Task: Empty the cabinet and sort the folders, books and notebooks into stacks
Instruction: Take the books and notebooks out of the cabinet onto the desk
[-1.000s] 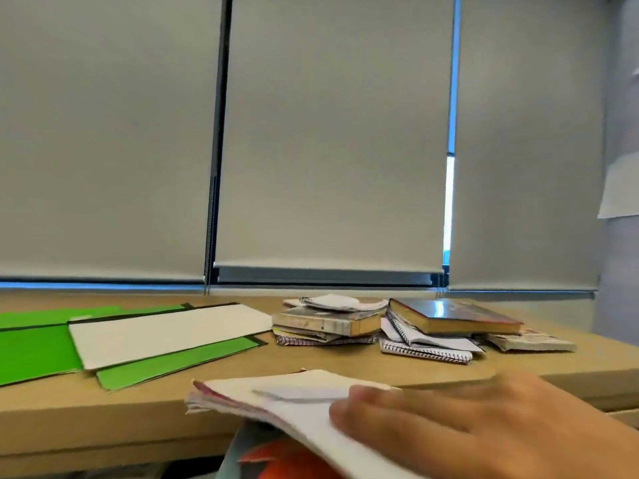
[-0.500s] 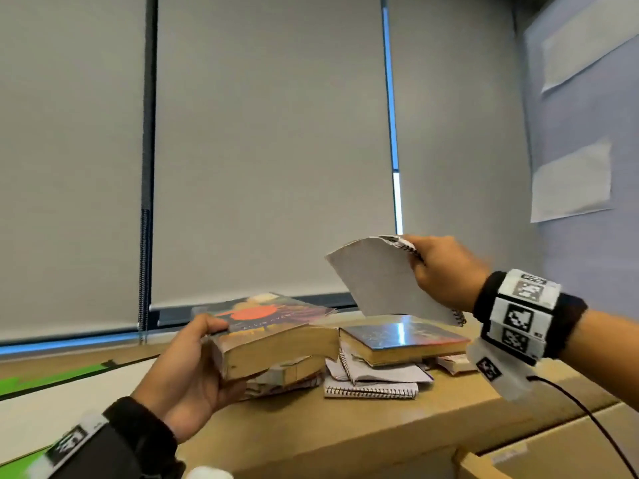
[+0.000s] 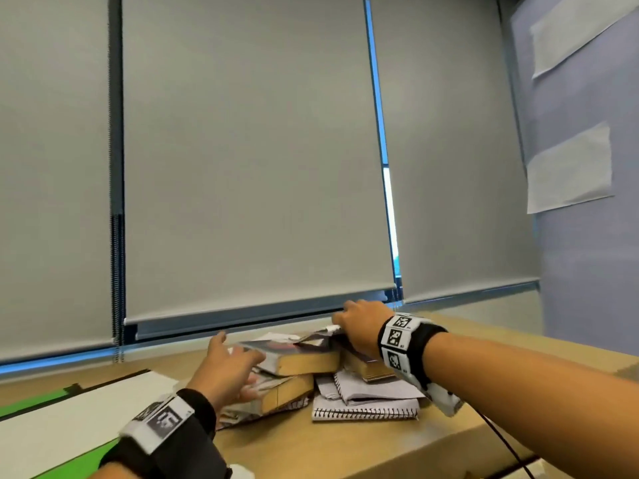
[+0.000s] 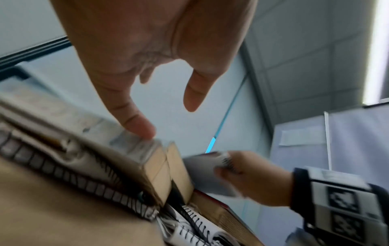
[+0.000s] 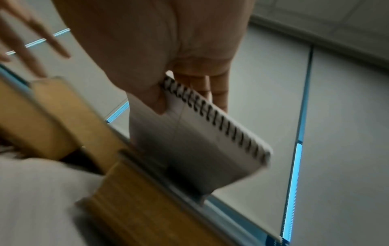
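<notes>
On the wooden counter [image 3: 345, 444] lies a pile of books and spiral notebooks. A thick paperback [image 3: 304, 357] with yellowed pages lies on top of another book [image 3: 287, 392]. My left hand [image 3: 238, 361] is open with fingers spread; in the left wrist view a fingertip [image 4: 143, 131] touches the paperback's cover [image 4: 134, 146]. My right hand [image 3: 349, 323] pinches a white spiral notebook [image 5: 200, 133] by its wire edge, low over a dark-covered book [image 3: 370, 369] on the right. More spiral notebooks [image 3: 366, 407] lie under that book.
Green folders [image 3: 20, 404] and a white folder [image 3: 69, 420] lie at the counter's left. Grey roller blinds [image 3: 256, 167] hang close behind the pile. A wall with paper sheets [image 3: 570, 171] stands to the right. The counter's front edge runs along the lower right.
My left hand has laid the thick paperback on the pile and let go of it. My right hand has brought the spiral notebook down from mid-air to just above the right-hand book.
</notes>
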Available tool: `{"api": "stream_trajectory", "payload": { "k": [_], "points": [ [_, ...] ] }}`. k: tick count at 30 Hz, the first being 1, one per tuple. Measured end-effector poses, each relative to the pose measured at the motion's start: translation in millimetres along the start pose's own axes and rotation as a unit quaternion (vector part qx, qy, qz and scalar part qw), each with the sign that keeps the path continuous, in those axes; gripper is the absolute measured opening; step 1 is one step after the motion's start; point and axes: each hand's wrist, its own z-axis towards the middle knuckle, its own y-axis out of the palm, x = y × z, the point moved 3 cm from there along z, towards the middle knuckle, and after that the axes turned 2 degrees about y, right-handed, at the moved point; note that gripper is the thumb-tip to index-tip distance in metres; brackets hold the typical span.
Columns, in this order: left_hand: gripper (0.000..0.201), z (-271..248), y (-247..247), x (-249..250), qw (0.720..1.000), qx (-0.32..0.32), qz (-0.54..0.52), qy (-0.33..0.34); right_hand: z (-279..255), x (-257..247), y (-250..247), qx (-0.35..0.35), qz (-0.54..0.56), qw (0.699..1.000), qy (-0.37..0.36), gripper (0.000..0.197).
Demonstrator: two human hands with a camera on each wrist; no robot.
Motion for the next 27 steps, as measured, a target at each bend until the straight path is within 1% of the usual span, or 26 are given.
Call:
{"api": "stream_trajectory", "payload": {
  "k": [1, 3, 5, 7, 9, 10, 12, 14, 15, 17, 18, 20, 21, 22, 24, 26, 27],
  "points": [
    [0.070, -4, -2, 3, 0.999, -0.007, 0.037, 0.020, 2, -9, 8, -0.025, -0.022, 0.999, -0.004, 0.042],
    [0.053, -11, -3, 10, 0.993, -0.017, 0.102, 0.057, 4, -18, 15, -0.055, -0.033, 0.998, -0.006, 0.044],
    [0.037, -20, -5, 11, 0.986, -0.028, 0.149, 0.072, 3, -24, 16, -0.074, 0.000, 0.997, 0.001, 0.039],
    [0.029, -34, -8, 8, 0.978, -0.049, 0.184, 0.087, 1, -28, 17, -0.102, 0.021, 0.995, 0.007, 0.043],
    [0.024, -53, -13, 0, 0.969, -0.091, 0.210, 0.092, -4, -30, 11, -0.123, 0.034, 0.992, 0.015, 0.051],
    [0.022, -63, -15, -4, 0.963, -0.126, 0.222, 0.091, -8, -29, 4, -0.123, 0.040, 0.991, 0.025, 0.054],
    [0.021, -89, -24, -18, 0.947, -0.207, 0.235, 0.072, -22, -34, -8, -0.096, 0.059, 0.993, 0.040, 0.058],
    [0.024, -118, -37, -39, 0.928, -0.286, 0.232, 0.050, -46, -52, -24, -0.046, 0.087, 0.995, 0.027, 0.056],
    [0.025, -130, -43, -49, 0.918, -0.322, 0.229, 0.043, -62, -64, -36, -0.017, 0.105, 0.994, 0.004, 0.051],
    [0.030, -157, -60, -82, 0.898, -0.373, 0.235, 0.008, -105, -104, -55, 0.017, 0.158, 0.985, -0.070, 0.041],
    [0.032, -166, -68, -99, 0.888, -0.386, 0.248, -0.012, -128, -124, -65, 0.016, 0.180, 0.977, -0.116, 0.038],
    [0.036, -177, -85, -143, 0.877, -0.383, 0.286, -0.052, -172, -169, -74, -0.033, 0.208, 0.953, -0.218, 0.039],
    [0.036, -179, -96, -169, 0.878, -0.364, 0.304, -0.065, -190, -194, -70, -0.077, 0.216, 0.936, -0.266, 0.039],
    [0.032, -176, -105, -194, 0.884, -0.336, 0.317, -0.072, -205, -216, -62, -0.122, 0.220, 0.917, -0.308, 0.039],
    [0.020, -169, -127, -244, 0.907, -0.255, 0.321, -0.095, -222, -264, -28, -0.191, 0.215, 0.876, -0.387, 0.037],
    [0.021, -162, -151, -288, 0.922, -0.165, 0.322, -0.135, -222, -307, 20, -0.243, 0.203, 0.855, -0.411, 0.038],
    [0.025, -160, -162, -307, 0.922, -0.126, 0.330, -0.156, -216, -324, 46, -0.266, 0.198, 0.853, -0.404, 0.040]
  ]
}}
